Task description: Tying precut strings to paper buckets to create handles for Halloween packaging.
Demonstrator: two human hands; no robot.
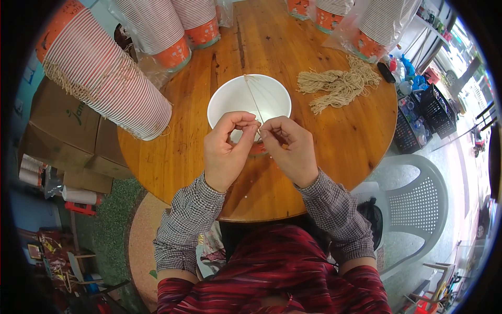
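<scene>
Right now we have our left hand and right hand close together over the near side of a white, round-mouthed bucket, which stands on a round, varnished brown wooden table. Between thumb and fingertips of each hand we pinch a thin, tan, twisted cord. From our grip the cord stretches away across the bucket's mouth to the far rim, so most of its visible length lies beyond our fingertips. At the pinch itself, the fingers cover the cord, and we cannot tell whether it is knotted.

To the right of the bucket, well apart from our hands, a loose bundle of tan cords lies on the wood. To the left, a tall, tilted stack of white-rimmed orange buckets leans over the table, with more tan cords draped along it. Grey checked sleeves cover our forearms.
</scene>
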